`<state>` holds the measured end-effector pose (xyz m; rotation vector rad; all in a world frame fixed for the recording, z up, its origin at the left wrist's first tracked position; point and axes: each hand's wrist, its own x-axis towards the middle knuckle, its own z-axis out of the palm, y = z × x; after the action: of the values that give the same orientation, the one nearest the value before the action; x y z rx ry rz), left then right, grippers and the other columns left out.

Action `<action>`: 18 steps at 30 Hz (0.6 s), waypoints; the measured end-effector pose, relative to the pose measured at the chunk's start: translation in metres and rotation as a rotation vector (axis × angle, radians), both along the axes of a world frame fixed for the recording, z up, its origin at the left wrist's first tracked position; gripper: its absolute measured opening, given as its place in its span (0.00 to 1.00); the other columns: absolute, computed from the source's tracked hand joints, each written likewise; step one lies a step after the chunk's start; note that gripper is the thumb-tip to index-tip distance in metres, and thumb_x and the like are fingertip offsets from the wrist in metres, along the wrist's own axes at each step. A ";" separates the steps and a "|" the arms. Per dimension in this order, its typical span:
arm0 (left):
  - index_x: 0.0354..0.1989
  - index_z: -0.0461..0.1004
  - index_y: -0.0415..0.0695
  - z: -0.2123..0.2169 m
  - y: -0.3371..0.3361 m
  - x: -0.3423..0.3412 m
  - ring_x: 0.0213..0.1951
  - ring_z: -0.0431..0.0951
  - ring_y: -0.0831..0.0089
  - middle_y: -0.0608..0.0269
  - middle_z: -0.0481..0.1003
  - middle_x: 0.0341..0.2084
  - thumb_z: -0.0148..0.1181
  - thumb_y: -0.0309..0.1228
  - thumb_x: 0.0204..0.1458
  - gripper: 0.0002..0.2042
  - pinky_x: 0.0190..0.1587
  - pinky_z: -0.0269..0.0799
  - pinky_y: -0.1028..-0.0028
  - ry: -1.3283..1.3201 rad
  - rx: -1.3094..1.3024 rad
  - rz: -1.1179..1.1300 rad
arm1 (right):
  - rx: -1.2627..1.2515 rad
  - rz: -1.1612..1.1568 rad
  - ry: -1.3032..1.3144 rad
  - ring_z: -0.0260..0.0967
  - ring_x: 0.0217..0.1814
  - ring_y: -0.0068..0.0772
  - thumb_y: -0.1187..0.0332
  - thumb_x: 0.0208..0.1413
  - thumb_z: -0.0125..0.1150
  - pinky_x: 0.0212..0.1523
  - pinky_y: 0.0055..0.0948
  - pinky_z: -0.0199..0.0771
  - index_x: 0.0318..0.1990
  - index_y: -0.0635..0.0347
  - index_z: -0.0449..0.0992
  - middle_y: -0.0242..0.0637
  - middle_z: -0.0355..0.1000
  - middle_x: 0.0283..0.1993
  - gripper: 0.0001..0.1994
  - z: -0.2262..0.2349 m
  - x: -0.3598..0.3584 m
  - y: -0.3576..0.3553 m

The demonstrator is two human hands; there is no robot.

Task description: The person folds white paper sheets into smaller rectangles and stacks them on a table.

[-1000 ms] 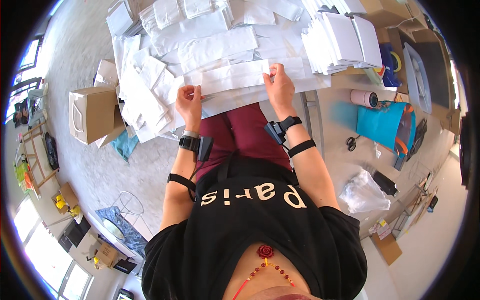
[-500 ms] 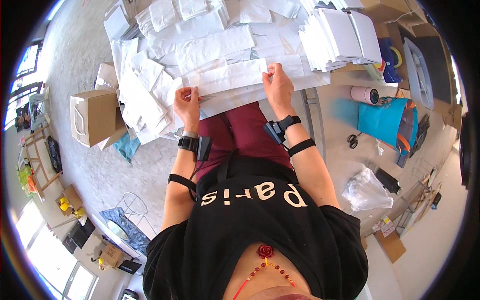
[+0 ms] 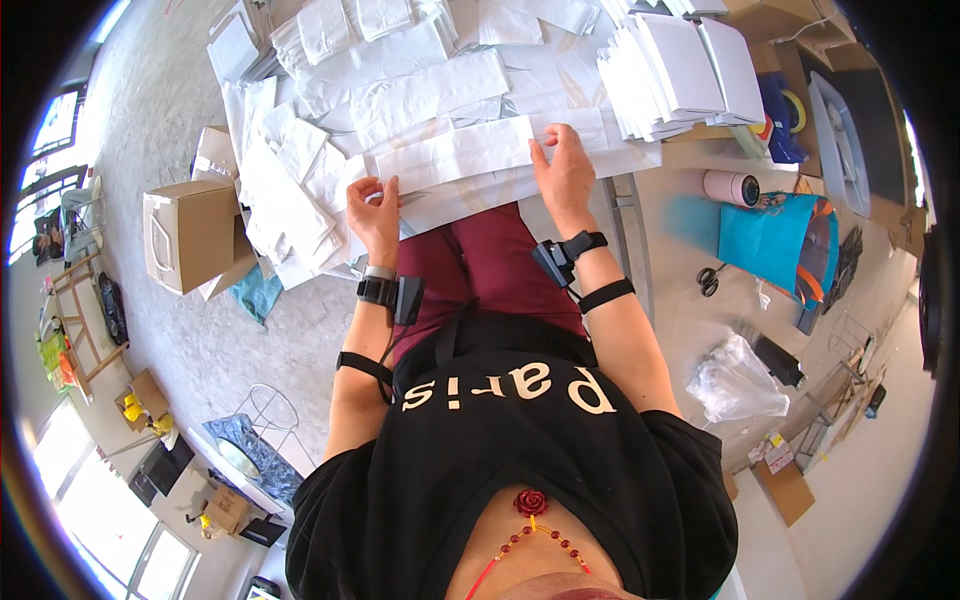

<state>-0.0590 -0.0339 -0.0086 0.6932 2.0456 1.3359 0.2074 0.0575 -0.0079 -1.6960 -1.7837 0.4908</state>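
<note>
A long strip of thin white plastic film (image 3: 455, 150), folded flat, lies across the near edge of the table. At its left end is my left hand (image 3: 374, 218), fingers curled, with a gap showing between thumb and forefinger. My right hand (image 3: 566, 180) rests over the strip's right part, its thumb and forefinger apart. Neither hand visibly grips the film. Just beyond lies another folded white film piece (image 3: 430, 98). A loose heap of white film pieces (image 3: 285, 190) spreads to the left of my left hand.
Stacked white folded pieces (image 3: 680, 75) stand at the table's right. A cardboard box (image 3: 190, 235) is at its left. On the right are a pink cylinder (image 3: 731, 188), a blue bag (image 3: 765, 240), black scissors (image 3: 709, 281) and a clear plastic bag (image 3: 738, 380).
My right hand has shifted slightly right, and its thumb and forefinger have parted. My left thumb and forefinger have also spread a little. The film strip stays in place.
</note>
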 end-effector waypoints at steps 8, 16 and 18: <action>0.51 0.77 0.42 0.020 0.015 0.041 0.48 0.74 0.54 0.53 0.75 0.45 0.67 0.23 0.55 0.15 0.52 0.71 0.59 0.638 0.222 -0.446 | 0.123 -0.141 -0.233 0.73 0.54 0.52 0.65 0.63 0.65 0.48 0.47 0.77 0.53 0.61 0.72 0.48 0.73 0.49 0.16 -0.014 0.062 0.005; 0.57 0.76 0.39 0.005 0.066 0.118 0.53 0.72 0.50 0.50 0.73 0.52 0.63 0.23 0.57 0.18 0.57 0.71 0.55 0.548 0.280 -0.745 | -0.035 -0.236 -0.335 0.73 0.56 0.52 0.66 0.63 0.66 0.51 0.47 0.77 0.53 0.63 0.74 0.47 0.73 0.51 0.16 -0.010 0.062 0.008; 0.58 0.76 0.38 0.000 0.075 0.125 0.53 0.72 0.50 0.49 0.72 0.51 0.64 0.23 0.57 0.19 0.57 0.72 0.56 0.543 0.258 -0.761 | -0.047 -0.240 -0.346 0.73 0.56 0.52 0.65 0.63 0.66 0.50 0.47 0.78 0.52 0.63 0.74 0.47 0.73 0.51 0.15 -0.007 0.060 0.010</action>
<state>0.0661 0.0409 -0.0090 1.8877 1.6663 1.0093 0.2675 0.0674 -0.0151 -2.0959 -1.7743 0.1402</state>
